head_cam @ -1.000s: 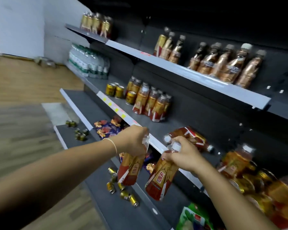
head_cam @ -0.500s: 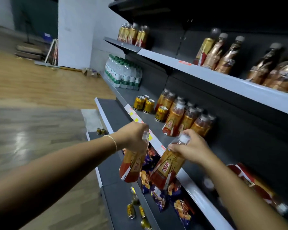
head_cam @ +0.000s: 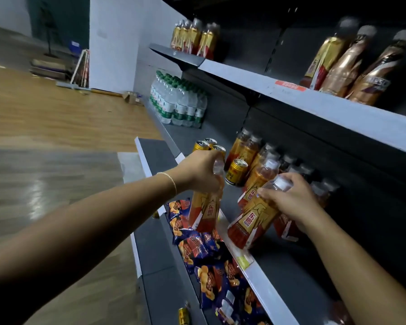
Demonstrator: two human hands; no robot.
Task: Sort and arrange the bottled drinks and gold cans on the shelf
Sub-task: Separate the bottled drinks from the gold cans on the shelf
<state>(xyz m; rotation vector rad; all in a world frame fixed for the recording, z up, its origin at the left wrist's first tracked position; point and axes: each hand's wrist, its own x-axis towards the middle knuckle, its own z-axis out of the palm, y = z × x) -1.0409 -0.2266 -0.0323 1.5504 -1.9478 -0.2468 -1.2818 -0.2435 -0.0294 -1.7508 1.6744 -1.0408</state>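
My left hand (head_cam: 202, 173) grips the neck of an orange bottled drink (head_cam: 204, 212) with a gold and red label, hanging upright over the front edge of the middle shelf (head_cam: 263, 273). My right hand (head_cam: 291, 198) holds a second such bottle (head_cam: 251, 221) by its cap end, tilted, its base just above the shelf edge. Behind both hands stands a group of like bottles (head_cam: 260, 160). Gold cans (head_cam: 208, 145) stand to their left, and one gold can (head_cam: 236, 172) sits between my hands and the bottles.
Snack bags (head_cam: 204, 249) fill the lower shelf, with a loose can (head_cam: 183, 315) near its front. Water bottles (head_cam: 178, 102) stand at the middle shelf's far end. The upper shelf (head_cam: 314, 99) carries more gold and brown bottles (head_cam: 352, 64). A wooden floor lies to the left.
I have moved left along the shelf with both bottles. They rose from below the shelf edge up to the standing bottles and gold cans, which now lie right behind my hands.
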